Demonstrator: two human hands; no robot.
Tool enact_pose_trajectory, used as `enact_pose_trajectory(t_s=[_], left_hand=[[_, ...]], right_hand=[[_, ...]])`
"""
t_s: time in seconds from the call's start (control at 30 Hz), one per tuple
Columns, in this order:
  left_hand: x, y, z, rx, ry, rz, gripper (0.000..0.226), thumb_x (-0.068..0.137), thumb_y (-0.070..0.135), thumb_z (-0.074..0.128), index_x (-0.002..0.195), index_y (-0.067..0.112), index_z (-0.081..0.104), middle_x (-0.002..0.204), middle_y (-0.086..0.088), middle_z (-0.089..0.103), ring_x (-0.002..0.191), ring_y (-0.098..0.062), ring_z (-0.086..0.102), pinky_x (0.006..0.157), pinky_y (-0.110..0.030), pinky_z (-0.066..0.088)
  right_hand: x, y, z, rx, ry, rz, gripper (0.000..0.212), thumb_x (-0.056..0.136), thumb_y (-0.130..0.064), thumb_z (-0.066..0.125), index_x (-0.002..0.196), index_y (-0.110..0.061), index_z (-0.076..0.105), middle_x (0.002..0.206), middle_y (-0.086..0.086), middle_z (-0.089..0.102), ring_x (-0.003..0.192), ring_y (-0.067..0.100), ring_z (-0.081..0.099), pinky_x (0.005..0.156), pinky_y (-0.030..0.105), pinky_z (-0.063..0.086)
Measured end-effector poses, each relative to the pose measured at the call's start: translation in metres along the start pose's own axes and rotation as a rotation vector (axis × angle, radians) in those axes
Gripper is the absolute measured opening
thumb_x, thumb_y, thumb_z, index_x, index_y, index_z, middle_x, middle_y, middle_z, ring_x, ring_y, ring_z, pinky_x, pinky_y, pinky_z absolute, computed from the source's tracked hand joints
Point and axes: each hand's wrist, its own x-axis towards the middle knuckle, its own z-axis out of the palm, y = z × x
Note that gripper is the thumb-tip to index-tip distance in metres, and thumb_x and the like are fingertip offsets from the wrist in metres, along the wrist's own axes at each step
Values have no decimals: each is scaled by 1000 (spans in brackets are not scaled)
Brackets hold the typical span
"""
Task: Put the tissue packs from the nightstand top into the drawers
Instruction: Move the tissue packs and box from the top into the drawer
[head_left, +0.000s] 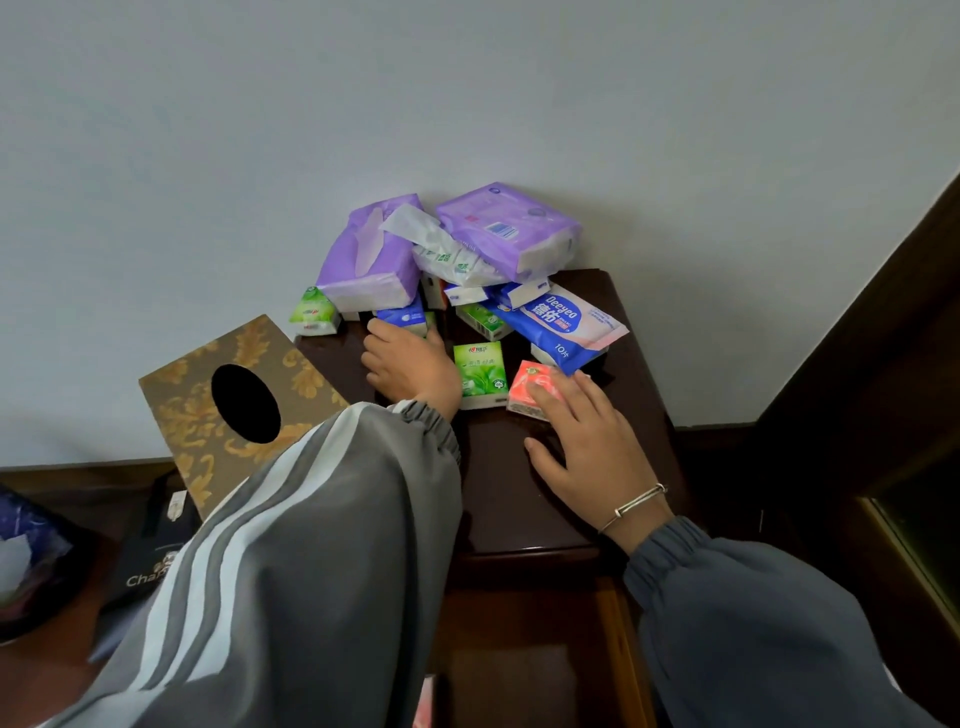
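Clearly legible, "Deeyeo" and "10片" on the blue wipes pack (558, 325).

Grey sleeves (332, 545), white stripes (208, 561) L, silver bangle (636, 501) R

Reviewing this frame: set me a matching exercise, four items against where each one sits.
Items:
1 green pack
2 red pack
3 gold tissue box
4 purple pack with barcode

Places:
A under the right hand's fingers
B topmost, at the back
C tilted, left of the nightstand
D flat between the left hand and the right hand

Pairs: 1-D, 2-A, 3-C, 4-B
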Motion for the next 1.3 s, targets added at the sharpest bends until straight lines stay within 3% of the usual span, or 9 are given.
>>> enact_pose_trajectory(t_s=[0.23, 0.37, 0.57, 0.73, 0.9, 1.1, 1.2, 1.3], left_hand=[[-50, -19, -33, -33, -89, 43, 56, 90, 37, 59, 129, 3, 36, 131, -18, 45, 123, -35, 41, 98, -45, 35], [-84, -35, -54, 5, -151, 142, 56, 91, 35, 57, 129, 0, 35, 131, -20, 44, 123, -36, 41, 100, -38, 32], [-129, -47, -71, 106, -200, 172, 64, 89, 44, 57, 133, 4, 33, 127, -14, 46, 119, -30, 45, 95, -34, 39], [-146, -63, -81, 113, -210, 224, 68, 87, 47, 58, 136, 6, 33, 124, -12, 48, 115, -30, 48, 88, -37, 44], [-143, -81, -95, 17, -299, 281, 79, 86, 42, 59, 148, 12, 21, 133, -12, 45, 120, -32, 44, 94, -42, 40], [-134, -100, -107, -115, -321, 404, 71, 79, 33, 65, 140, 14, 35, 126, -8, 50, 114, -29, 50, 93, -42, 43], [-128, -106, -108, -72, -333, 489, 69, 81, 37, 64, 139, 14, 35, 123, -7, 54, 109, -28, 53, 91, -41, 43], [-126, -113, -108, -38, -326, 548, 68, 84, 39, 62, 141, 13, 33, 121, -7, 56, 107, -26, 54, 90, -39, 44]], right_hand=[[-1, -1, -4, -10, 41, 17, 50, 87, -30, 53, 135, -20, 48, 145, 4, 43, 135, 26, 35, 96, 41, 46], [-6, -5, -11, -10, 109, 16, 42, 85, -27, 56, 126, -20, 58, 134, 2, 54, 124, 25, 47, 89, 39, 46], [-18, -9, -22, 65, 222, 20, 39, 84, -29, 61, 122, -21, 61, 128, -4, 59, 120, 19, 52, 88, 37, 44], [-8, -3, -34, -16, 72, 14, 55, 83, -39, 60, 134, -24, 48, 139, 0, 48, 131, 22, 39, 100, 39, 36], [11, -4, -39, -129, -68, -45, 64, 82, -52, 60, 138, -27, 41, 141, -1, 44, 132, 22, 36, 102, 40, 37], [34, -15, -33, -206, -182, -100, 73, 82, -52, 60, 143, -27, 32, 148, 1, 35, 138, 23, 26, 107, 41, 31], [44, -14, -33, -250, -277, -129, 68, 83, -49, 60, 142, -28, 33, 144, 1, 40, 136, 24, 27, 105, 42, 31], [49, -12, -36, -237, -251, -153, 60, 84, -51, 59, 138, -30, 41, 135, 1, 49, 129, 23, 35, 103, 41, 31]])
